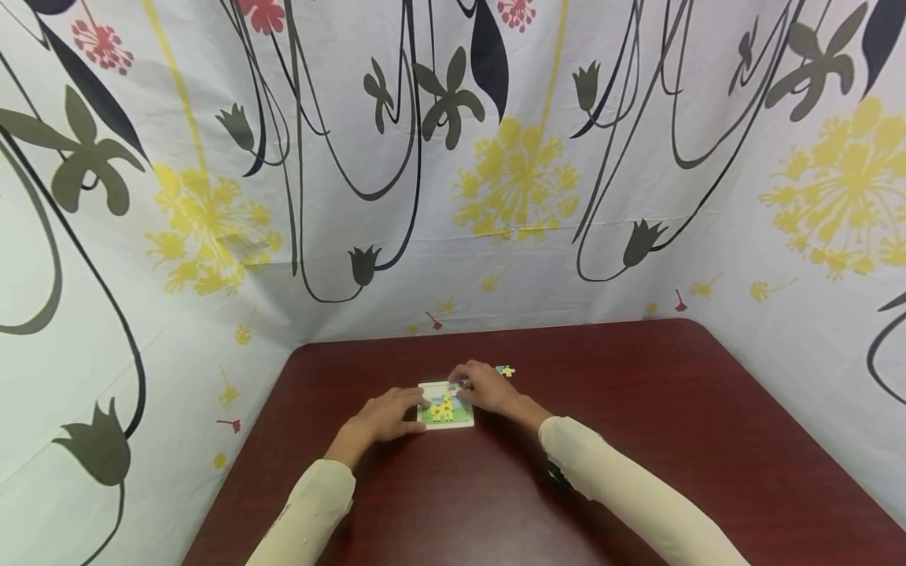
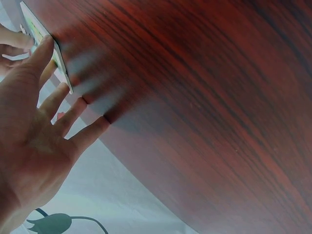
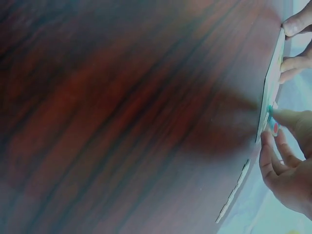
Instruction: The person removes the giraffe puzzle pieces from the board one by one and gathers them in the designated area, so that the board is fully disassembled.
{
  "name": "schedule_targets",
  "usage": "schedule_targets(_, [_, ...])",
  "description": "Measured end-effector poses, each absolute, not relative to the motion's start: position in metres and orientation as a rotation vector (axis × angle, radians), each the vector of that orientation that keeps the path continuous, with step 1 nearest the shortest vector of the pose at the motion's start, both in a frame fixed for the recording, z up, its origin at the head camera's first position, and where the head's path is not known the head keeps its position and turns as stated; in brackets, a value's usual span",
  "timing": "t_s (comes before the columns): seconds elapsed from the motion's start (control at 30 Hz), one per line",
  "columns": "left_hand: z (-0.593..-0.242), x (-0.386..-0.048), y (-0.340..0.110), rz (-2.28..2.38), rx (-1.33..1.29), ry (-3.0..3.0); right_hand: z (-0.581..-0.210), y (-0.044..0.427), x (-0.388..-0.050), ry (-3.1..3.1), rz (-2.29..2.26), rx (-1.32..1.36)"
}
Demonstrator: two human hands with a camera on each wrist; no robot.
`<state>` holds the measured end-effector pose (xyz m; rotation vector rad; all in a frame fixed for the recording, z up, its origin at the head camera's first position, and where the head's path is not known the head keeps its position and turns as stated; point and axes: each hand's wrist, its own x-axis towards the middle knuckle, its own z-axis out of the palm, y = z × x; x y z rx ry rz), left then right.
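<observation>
Perhaps your right hand (image 1: 488, 387), which pinches a puzzle piece (image 3: 276, 128), could push the giraffe puzzle board (image 1: 443, 410) askew, if your spread left hand (image 1: 385, 414) steadies it too lightly.

Dark red wood-grain table (image 1: 679, 393), white cloth (image 1: 453, 263) around three sides, printed yellow flowers (image 1: 520, 185), grey-green tulips (image 1: 640, 244)

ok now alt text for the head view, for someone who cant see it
A small giraffe puzzle lies on a dark red table; a person's left hand touches its left side while the right hand holds a piece at its far right corner. Another bit of puzzle lies beyond the right hand, and flower-patterned cloth hangs behind.
</observation>
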<state>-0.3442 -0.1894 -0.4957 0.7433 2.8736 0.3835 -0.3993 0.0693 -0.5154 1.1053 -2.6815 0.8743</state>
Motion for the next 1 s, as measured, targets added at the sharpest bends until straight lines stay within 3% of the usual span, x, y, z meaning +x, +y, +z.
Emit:
schedule_targets(0.5, [-0.495,-0.343,-0.189,0.396,0.733,2.875,-0.512,0.08,-0.411,-2.554,1.008,1.124])
schedule_targets(1.0, [-0.495,-0.342,-0.188,0.379,0.743,2.888,-0.49,0.131,-0.425,-2.642,0.979,0.984])
